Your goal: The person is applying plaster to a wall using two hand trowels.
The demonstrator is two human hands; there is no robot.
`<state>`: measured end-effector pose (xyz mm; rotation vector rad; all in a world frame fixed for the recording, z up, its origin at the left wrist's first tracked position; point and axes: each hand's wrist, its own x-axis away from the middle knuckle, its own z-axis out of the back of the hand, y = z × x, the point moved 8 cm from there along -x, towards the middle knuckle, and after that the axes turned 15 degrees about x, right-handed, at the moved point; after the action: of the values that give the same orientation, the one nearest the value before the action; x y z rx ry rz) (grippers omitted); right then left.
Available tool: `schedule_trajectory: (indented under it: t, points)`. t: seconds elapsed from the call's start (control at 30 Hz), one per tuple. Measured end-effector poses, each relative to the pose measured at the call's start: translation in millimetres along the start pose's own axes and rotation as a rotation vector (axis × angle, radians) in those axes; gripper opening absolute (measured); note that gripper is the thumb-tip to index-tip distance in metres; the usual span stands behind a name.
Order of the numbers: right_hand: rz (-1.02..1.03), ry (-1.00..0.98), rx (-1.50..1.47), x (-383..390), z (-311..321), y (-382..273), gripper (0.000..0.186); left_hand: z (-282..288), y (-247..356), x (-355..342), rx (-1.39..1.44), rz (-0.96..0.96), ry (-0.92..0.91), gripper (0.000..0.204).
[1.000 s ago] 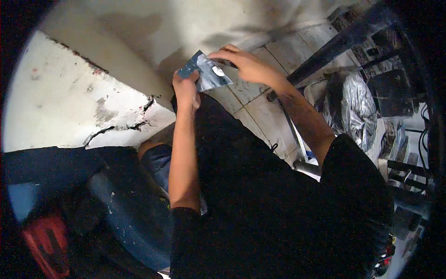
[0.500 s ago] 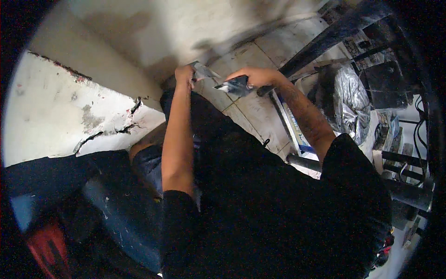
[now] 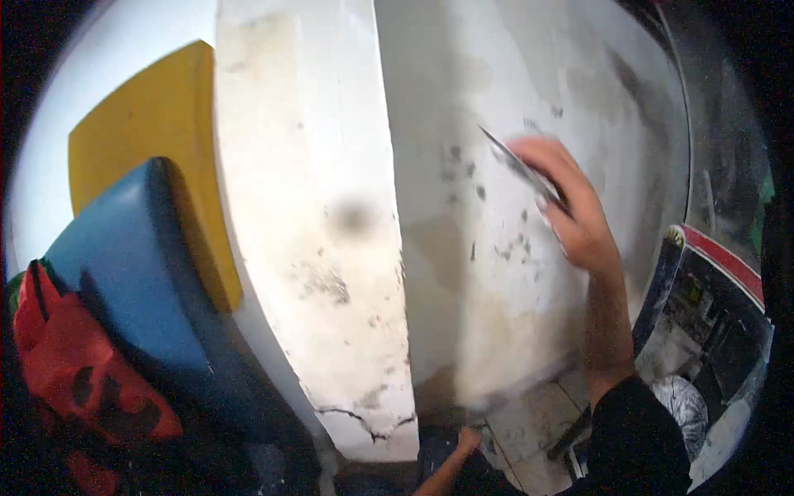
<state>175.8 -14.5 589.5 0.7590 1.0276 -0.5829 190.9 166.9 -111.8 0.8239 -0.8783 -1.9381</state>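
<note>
My right hand (image 3: 571, 207) is raised in front of the stained wall (image 3: 430, 273), its fingers closed round a putty knife (image 3: 523, 172). The thin blade is seen nearly edge-on and points up and left; whether it touches the wall I cannot tell. Dark spots and lighter patches mark the wall around it. Low in the view, my left hand (image 3: 468, 439) is closed beside my dark-clothed leg. A thin greyish edge of a flat metal plate (image 3: 482, 431) shows at its fingers, mostly hidden.
A cracked white pillar (image 3: 331, 273) juts out left of the wall. Further left are a blue padded backrest (image 3: 124, 240), a yellow panel (image 3: 149, 124) and a red cloth bag (image 3: 83, 355). At right stand a red-edged dark panel (image 3: 711, 273) and a silvery wrapped bundle (image 3: 680, 405).
The view has tilted up from the floor to the wall. My right hand has left the plate and risen to the wall with the putty knife; my left hand stays low.
</note>
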Motion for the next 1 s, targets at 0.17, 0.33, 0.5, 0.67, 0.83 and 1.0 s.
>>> schedule_trajectory:
  t: [0.17, 0.33, 0.5, 0.67, 0.83, 1.0]
  points:
    - [0.198, 0.153, 0.302, -134.1, 4.4, -6.3, 0.047, -16.0, -10.4, -7.1, 0.37, 0.334, 0.166, 0.03]
    - [0.197, 0.119, 0.598, -212.7, -17.8, -35.2, 0.028, -14.2, -20.0, -20.9, 0.284, 0.397, -0.084, 0.031]
    - [0.175, 0.149, 0.793, -219.1, -47.4, -28.7, 0.027, -6.8, 2.9, -30.1, 0.12, 0.217, -0.13, 0.031]
    - [0.217, 0.216, 1.029, -198.9, -85.1, -21.5, 0.03, -14.9, -5.6, 2.1, 0.699, 0.602, -0.149, 0.026]
    - [0.234, 0.234, 1.08, -154.0, -85.5, -12.1, 0.049, 8.5, 32.3, 19.5, 0.517, 0.406, 0.031, 0.023]
    - [0.262, 0.097, 0.944, -112.0, -115.3, -61.1, 0.052, 0.1, -15.0, -6.2, 0.668, 0.369, 0.08, 0.021]
